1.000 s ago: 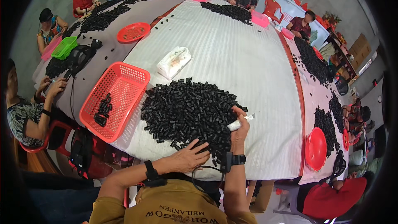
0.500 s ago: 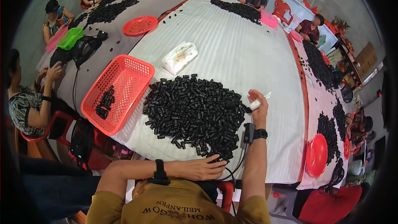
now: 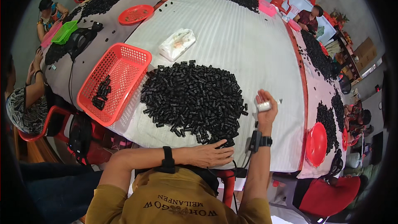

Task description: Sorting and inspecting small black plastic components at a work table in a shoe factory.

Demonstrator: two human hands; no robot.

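Head view: probably best to sweep low with the left hand, along the near edge of the black plastic pieces heaped on the white table cover. Loosely extended there, seemingly touching edge pieces; underside hidden. With right hand, curled around white roll.

Head-worn fisheye, facing down: hands near, wide table beyond.

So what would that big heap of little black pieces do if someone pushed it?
The heap of black pieces would probably spread rather than slide as one, since they lie loose. Some look stubby and cylindrical, so those might roll. Single ones are likely light, being small beside the left hand.
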